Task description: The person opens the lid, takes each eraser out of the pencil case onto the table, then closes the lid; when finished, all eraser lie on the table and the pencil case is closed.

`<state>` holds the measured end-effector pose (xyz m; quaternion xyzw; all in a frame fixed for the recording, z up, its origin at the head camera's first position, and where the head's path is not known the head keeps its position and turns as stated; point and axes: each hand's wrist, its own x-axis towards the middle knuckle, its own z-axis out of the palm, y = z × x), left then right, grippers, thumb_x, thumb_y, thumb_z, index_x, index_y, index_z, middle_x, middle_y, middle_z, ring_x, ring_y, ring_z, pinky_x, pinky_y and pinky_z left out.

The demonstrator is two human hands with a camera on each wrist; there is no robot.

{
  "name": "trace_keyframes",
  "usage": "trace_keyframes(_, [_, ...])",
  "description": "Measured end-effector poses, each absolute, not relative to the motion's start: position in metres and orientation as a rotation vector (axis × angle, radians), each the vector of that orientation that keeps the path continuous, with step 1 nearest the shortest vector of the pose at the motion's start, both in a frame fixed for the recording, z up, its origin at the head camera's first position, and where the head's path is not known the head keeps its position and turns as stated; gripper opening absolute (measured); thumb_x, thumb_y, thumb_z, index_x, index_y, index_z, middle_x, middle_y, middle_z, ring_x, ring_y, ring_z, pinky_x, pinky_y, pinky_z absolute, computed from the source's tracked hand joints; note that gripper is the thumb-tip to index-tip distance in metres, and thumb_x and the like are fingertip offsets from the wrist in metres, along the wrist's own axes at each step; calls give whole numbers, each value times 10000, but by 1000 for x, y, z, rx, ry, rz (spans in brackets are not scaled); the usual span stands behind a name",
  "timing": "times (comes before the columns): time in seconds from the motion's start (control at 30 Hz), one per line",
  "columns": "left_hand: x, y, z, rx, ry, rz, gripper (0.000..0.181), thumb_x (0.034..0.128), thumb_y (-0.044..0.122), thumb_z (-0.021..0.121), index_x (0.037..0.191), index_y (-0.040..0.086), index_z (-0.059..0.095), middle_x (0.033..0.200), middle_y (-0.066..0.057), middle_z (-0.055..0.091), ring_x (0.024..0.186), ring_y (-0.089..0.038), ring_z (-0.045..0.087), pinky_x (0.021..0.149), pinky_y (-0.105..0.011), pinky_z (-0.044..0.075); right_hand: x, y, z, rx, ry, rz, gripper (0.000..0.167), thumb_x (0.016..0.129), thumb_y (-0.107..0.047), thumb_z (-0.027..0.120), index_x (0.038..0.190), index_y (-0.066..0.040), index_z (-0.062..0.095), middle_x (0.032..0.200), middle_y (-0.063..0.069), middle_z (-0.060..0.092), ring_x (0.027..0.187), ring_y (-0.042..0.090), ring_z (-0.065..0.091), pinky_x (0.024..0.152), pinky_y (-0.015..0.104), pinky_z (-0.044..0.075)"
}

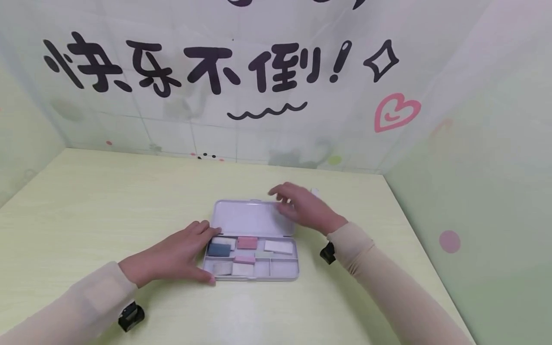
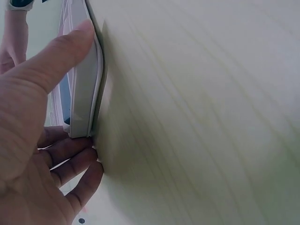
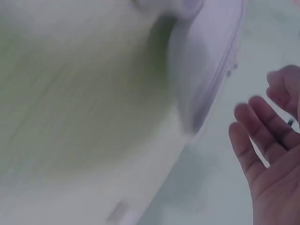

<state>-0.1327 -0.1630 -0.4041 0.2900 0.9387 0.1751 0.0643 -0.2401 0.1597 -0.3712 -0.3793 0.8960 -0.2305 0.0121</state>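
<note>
Left hand (image 1: 181,251) on case (image 1: 283,267); lid (image 1: 246,216) open

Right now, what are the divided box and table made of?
The divided box looks like hard plastic, smooth and faintly shiny, with thin, moulded-looking dividers. The table could be wood or wood-look laminate, pale and smooth: grain-like streaks show, but I can't tell which.

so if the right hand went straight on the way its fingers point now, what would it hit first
In the head view the right hand points beyond the open lid, so the printed backdrop probably comes first; the hand's height is unclear, so it might brush the tabletop sooner.
</note>
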Motion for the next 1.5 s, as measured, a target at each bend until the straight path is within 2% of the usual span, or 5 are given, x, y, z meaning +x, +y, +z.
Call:
trace_keyframes(0.37, [-132,-165,-404,925,2841,538,1089,706,686,856,1454,-36,531,1193,-27,563,1055,-161,489,920,-376,521,-178,113,-362,-1680,2474,-179,363,1048,-215,632,1411,-216,636,1180,-18,698,1022,109,648,912,220,552])
trace_keyframes(0.57, [-133,-163,-403,935,2834,541,1095,704,707,847,1457,-22,529,1216,-34,564,1068,-171,492,932,-386,519,-166,111,-369,-1727,2386,-95,431,1034,-128,590,1449,-247,599,1299,-27,676,1177,115,633,978,197,525])
trace_keyframes(0.8, [-133,-163,-402,935,2825,550,1098,702,702,849,1459,-25,528,1192,-19,559,1049,-155,481,920,-370,517,-162,111,-376,-1800,2417,-47,450,1011,-81,607,1428,-251,616,1275,-43,682,1132,112,629,934,169,517])
trace_keyframes(1.13, [-134,-164,-405,921,2822,554,1089,708,685,855,1458,-34,527,1179,-10,552,1050,-151,475,925,-372,513,-157,109,-378,-1831,2476,138,421,1054,-144,602,1457,-264,580,1389,-63,659,1243,87,636,1002,210,543])
trace_keyframes(1.5, [-133,-165,-405,907,2811,563,1083,718,676,856,1474,-20,514,1188,7,539,1068,-149,467,939,-371,506,-151,112,-375,-1822,2523,135,457,1056,-84,567,1479,-258,562,1416,-61,642,1283,63,616,991,212,547])
